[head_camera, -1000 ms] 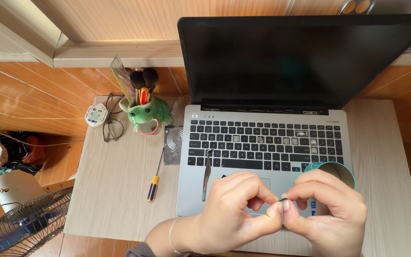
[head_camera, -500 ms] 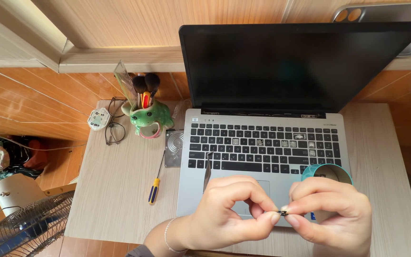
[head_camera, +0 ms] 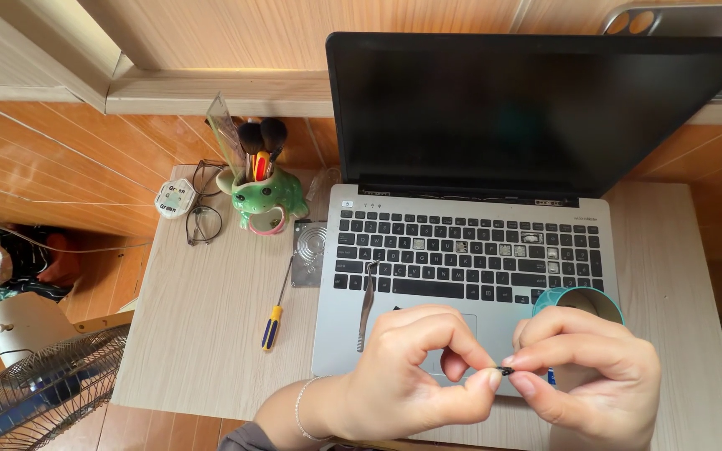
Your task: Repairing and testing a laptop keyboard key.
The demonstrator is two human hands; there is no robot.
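Two hands at lower right of the frame, left hand (head_camera: 411, 380) and right hand (head_camera: 587, 376), fingers pinched shut on a tiny black part (head_camera: 505, 369) between them, over the laptop (head_camera: 461, 250), tweezers (head_camera: 366, 305) on its palm rest, screwdriver (head_camera: 275, 307) on the surface (head_camera: 211, 334) at left.

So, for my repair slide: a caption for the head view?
Both hands pinch a tiny black part over a silver laptop missing several keycaps.

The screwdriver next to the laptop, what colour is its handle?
The screwdriver has a yellow and blue handle, seen best in the head view.
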